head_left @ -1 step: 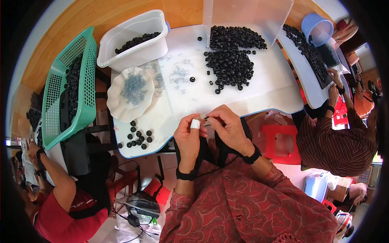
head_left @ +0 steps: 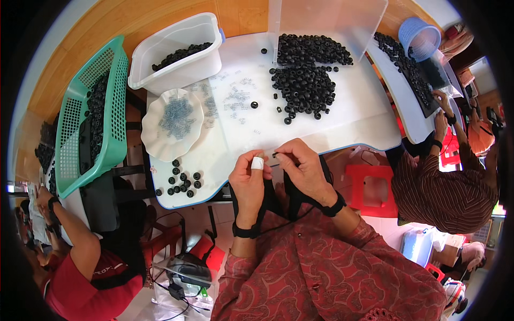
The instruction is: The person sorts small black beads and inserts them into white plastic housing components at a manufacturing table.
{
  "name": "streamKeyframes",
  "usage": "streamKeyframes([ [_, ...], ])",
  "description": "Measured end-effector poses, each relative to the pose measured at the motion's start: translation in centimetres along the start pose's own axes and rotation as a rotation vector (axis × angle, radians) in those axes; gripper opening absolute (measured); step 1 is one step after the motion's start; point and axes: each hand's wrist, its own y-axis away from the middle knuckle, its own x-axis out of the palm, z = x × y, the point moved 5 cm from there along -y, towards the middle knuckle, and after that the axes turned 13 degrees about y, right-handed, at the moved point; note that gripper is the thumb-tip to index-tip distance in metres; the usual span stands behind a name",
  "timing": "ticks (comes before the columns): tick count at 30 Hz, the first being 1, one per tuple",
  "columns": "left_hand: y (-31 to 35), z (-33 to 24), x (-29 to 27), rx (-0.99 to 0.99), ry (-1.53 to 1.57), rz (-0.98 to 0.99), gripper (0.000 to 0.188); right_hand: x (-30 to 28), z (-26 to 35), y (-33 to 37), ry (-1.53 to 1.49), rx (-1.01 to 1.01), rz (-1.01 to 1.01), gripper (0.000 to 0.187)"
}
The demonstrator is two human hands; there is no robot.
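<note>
My right hand [head_left: 303, 168] pinches a small black piece [head_left: 275, 155] between thumb and fingertips, above the near edge of the white table. Facing it, my left hand [head_left: 248, 179] has its fingers curled together, with white tape round one finger. Whatever it grips is hidden. A narrow gap separates the fingertips of the two hands. To the left of them, several round black parts with holes [head_left: 183, 182] lie loose on the table. Beyond my hands spreads a heap of similar black parts [head_left: 305, 88].
A scalloped plate [head_left: 152, 128] of small clear pieces stands at the left. Behind it is a white tub [head_left: 193, 69] with black parts. A green basket [head_left: 116, 128] sits further left. Co-workers sit on both sides; a red stool [head_left: 350, 187] is at right.
My fingertips have drawn slightly apart. The small black piece now shows more plainly at my right fingertips. The things on the table have not moved.
</note>
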Motion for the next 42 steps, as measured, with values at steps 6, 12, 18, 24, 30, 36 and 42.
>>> streamKeyframes([
  [6, -2.0, -3.4, 1.8, 0.516, -0.729, 0.035, 0.025, -0.4, -1.5, 0.1, -0.24, 0.212, -0.022, 0.013],
  [12, -4.3, -3.3, 3.2, 0.542, -1.036, 0.096, 0.034, -1.7, -3.3, -1.2, -0.006, 0.109, -0.2, 0.008],
  [18, -5.2, -2.1, 2.7, 0.51, -1.112, 0.083, 0.033, -2.2, -3.8, -2.6, 0.2, 0.023, -0.289, 0.012],
  [24, -5.2, -1.9, 2.6, 0.524, -1.07, 0.091, 0.026, -1.9, -4.1, -3.7, 0.355, -0.005, -0.345, 0.018],
  [30, -4.8, -1.9, 2.6, 0.611, -0.964, 0.047, 0.019, -1.4, -3.6, -4.3, 0.519, -0.007, -0.321, 0.018],
  [36, -4.1, -1.7, 1.7, 0.393, -0.634, 0.052, 0.015, -1.1, -3.2, -4.9, 0.623, -0.055, -0.351, 0.013],
  [42, -3.0, -0.7, 1.1, 0.054, -0.075, 0.04, 0.013, -1.3, -3.1, -4.2, 0.2, -0.071, -0.236, 0.012],
])
